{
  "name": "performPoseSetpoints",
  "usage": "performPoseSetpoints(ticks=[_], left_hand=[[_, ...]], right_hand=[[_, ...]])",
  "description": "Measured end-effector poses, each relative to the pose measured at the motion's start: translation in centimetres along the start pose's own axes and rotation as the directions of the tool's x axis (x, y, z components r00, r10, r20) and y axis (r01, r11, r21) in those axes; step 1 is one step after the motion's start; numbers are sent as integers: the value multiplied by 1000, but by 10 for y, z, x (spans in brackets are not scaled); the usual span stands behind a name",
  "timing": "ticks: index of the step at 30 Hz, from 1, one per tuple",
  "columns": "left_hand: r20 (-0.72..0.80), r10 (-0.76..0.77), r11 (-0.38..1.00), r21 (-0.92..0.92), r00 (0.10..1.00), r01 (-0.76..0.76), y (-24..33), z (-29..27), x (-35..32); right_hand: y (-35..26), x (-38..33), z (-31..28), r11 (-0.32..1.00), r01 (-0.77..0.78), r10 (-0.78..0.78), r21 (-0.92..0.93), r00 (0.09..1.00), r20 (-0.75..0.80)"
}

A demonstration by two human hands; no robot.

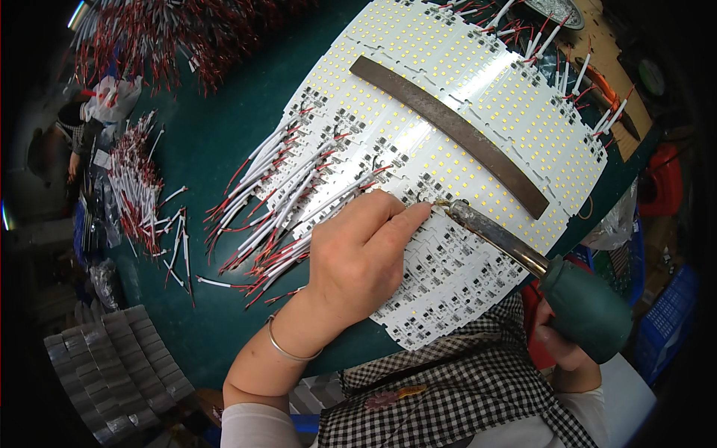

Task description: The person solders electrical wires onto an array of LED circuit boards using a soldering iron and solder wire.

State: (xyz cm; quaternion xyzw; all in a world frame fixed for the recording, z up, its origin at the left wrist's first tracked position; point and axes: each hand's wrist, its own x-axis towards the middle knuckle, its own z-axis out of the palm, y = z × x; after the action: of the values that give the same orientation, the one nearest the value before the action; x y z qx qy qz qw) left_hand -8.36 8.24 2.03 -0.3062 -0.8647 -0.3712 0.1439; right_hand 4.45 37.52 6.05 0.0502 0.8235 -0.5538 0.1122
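Observation:
My left hand (pixel 358 250), a bracelet at its wrist, rests over a large white LED board panel (pixel 478 269). Thumb and forefinger are pinched together at a row of small components; what they hold is hidden. Right beside those fingertips is the tip of a soldering iron (pixel 508 243). Its thick green handle (pixel 586 306) is held in my right hand (pixel 559 345), partly hidden behind it. White and red wires (pixel 280 194) fan out leftward from the panel's component rows, some passing under my left hand. A curved brown metal strip (pixel 455 134) lies across the panel.
Loose wires (pixel 134 187) are heaped on the green tabletop (pixel 202 142), with a bigger wire bundle (pixel 179 37) at the far left. Stacked grey pieces (pixel 116 366) stand at the lower left. A round metal tin (pixel 556 11) and orange-handled pliers (pixel 601 86) lie at the far right.

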Motion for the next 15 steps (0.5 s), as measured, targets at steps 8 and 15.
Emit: performPoseSetpoints(ticks=[8, 15], left_hand=[[-8, 30, 999, 23, 1000, -30, 1, -2, 2], [-21, 49, 998, 48, 999, -48, 0, 2, 3]], right_hand=[[34, -10, -2, 952, 213, -219, -218, 976, -3], [17, -1, -7, 856, 44, -26, 515, 999, -42]])
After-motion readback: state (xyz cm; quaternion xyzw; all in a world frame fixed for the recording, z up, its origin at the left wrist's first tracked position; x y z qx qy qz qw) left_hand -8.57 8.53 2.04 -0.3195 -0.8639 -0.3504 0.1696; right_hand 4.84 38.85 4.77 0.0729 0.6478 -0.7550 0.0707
